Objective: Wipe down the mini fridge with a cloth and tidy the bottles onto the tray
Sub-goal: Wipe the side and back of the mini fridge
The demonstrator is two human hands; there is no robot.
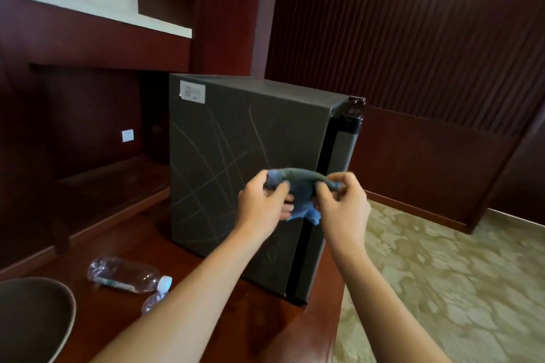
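1. We see both hands pinching a blue cloth point(303, 191): left hand point(261, 206) at one end, right hand point(342, 203) at the other, held in front of the mini fridge point(236, 156).
2. Fridge stands on wooden surface point(147, 244), w/ scratched side facing us.
3. Two bottles lie on surface: bottle point(126, 274), 2nd bottle point(153, 300), near tray point(35, 318) at lower left.

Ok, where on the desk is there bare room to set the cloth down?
Bare wood lies left of the fridge, between it and the shelf step, beyond the bottles. The near left is crowded: two bottles and the tray. Both hands hold the cloth.
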